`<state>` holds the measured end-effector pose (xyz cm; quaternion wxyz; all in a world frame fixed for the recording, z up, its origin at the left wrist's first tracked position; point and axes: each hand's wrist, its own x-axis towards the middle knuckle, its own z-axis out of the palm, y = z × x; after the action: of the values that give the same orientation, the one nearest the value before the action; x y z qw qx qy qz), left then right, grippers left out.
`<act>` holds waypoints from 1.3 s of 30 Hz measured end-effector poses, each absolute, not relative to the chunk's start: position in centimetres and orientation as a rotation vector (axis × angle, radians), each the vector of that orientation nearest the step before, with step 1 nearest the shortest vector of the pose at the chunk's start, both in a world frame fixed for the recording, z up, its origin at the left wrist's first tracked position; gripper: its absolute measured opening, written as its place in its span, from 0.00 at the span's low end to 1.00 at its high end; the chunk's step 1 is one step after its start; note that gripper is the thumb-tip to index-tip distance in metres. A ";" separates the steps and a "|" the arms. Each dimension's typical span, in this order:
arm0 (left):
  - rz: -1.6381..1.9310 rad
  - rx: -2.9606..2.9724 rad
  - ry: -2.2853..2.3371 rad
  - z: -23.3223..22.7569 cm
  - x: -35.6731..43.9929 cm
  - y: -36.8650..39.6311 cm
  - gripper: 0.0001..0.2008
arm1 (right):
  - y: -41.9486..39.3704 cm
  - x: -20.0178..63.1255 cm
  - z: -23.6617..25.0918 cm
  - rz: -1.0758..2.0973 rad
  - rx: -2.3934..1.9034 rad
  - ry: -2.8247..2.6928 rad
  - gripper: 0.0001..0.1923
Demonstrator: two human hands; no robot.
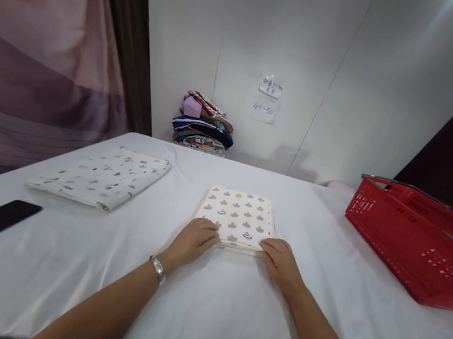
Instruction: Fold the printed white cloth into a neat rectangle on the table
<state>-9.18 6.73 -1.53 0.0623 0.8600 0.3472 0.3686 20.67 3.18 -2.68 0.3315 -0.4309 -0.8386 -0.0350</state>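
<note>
The folded cloth [236, 217] could be skewed or its layers slid apart if it is pushed unevenly, since only the near edge is pinned by fingertips and the white sheet covering the table [204, 304] looks slick and slightly wrinkled; a top layer could also be dragged open if one hand is lifted first. The left hand [192, 240] is laid flat, fingers loosely spread, on the near left corner of the cloth; the right hand [281, 259] is laid the same way on the near right corner; nothing is gripped by either. The cloth lies between and just beyond both hands, flat on the table. It is seen as a neat cream rectangle, printed with rows of small grey shapes, a few darker and one yellow. A second folded cloth [101, 176], speckled, lies well to the left of the left hand. A red basket [418, 242] is set well to the right of the right hand, tilted. A stack of clothes [203, 124] sits far beyond, against the wall.
</note>
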 end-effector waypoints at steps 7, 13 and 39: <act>1.284 2.027 1.575 -2.8 -10.4 8.0 0.15 | 3.2 20.5 -3.6 0.146 -1.263 -1.770 0.11; 1.048 1.801 1.712 -2.8 -11.2 8.7 0.27 | 3.8 20.4 -4.4 0.350 -1.401 -1.575 0.16; 1.231 1.377 1.953 -1.5 -14.8 11.1 0.34 | 10.5 21.4 -1.7 0.506 -1.479 -1.404 0.18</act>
<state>-14.79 11.13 -1.50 0.2250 0.4992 0.7079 0.4461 21.36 10.48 -1.73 0.4973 -0.6108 -0.5797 0.2089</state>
